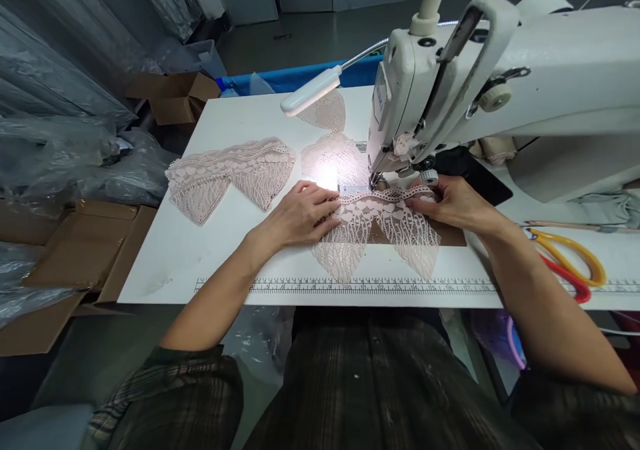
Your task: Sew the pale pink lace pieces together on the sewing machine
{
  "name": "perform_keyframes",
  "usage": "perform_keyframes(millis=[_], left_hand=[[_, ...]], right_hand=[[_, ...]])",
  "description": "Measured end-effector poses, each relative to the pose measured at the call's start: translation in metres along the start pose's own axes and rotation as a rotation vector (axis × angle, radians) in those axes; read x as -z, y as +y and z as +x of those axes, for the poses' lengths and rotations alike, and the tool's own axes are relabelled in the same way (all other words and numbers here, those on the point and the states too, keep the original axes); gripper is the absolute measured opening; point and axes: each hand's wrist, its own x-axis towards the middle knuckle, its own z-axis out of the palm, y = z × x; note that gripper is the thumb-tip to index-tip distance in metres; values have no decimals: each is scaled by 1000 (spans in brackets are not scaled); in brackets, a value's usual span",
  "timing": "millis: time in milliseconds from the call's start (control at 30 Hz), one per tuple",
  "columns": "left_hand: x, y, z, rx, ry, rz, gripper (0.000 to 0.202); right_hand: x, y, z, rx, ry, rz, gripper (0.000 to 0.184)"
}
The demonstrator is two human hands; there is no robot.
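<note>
A strip of pale pink lace (345, 253) with pointed lobes lies across the sewing machine (400, 97) bed, its scalloped upper edge by the needle and presser foot (373, 179). My left hand (306, 215) rests flat on the left end of this lace, fingers stretched out. At the other end, my right hand (453, 200) pinches the lace's upper edge between thumb and fingers. More lace (333, 153) lies just behind the needle area under bright light. To the left is a folded pile of similar lace (233, 173), touched by neither hand.
A white lamp (313, 91) hangs over the table. A printed ruler (370, 286) runs along the front edge. Scissors with yellow and red handles (575, 263) lie at right, near a dark phone-like slab (493, 182). Cardboard boxes (80, 243) stand left of the table.
</note>
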Motion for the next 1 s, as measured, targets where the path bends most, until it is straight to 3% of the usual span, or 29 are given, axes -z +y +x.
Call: perform_keyframes(millis=[100,167,267,367,467,500,567,700,800,900,1000], left_hand=[[0,-1,-1,62,69,-40,26],[-2,5,1,77,127,-188,26],[-4,19,6,242,181,-617,37],[-2,27,9,473,124,-1100,60],[-1,24,8,576,95,-1245,78],[-1,22,7,597,99,-1203,78],[-3,20,5,626,106,-1077,76],[-9,24,4,650,113,-939,65],[-7,31,6,659,116,-876,54],[1,36,5,680,82,-781,59],[8,36,3,698,6,-714,68]], right_hand=[[2,-3,-1,-39,-10,14,25],[1,-12,-3,-98,-19,84,27],[-11,-36,-7,-227,-102,274,35],[-35,-64,-7,-310,-154,560,44],[-58,-83,-4,-234,-194,782,43],[-63,-85,-3,-209,-230,745,43],[-63,-82,-2,-137,-249,468,41],[-46,-59,-5,33,-11,-285,30],[-40,-41,-10,218,74,-424,36],[-47,-27,-14,509,39,-514,41],[-57,-17,-13,636,52,-623,42]])
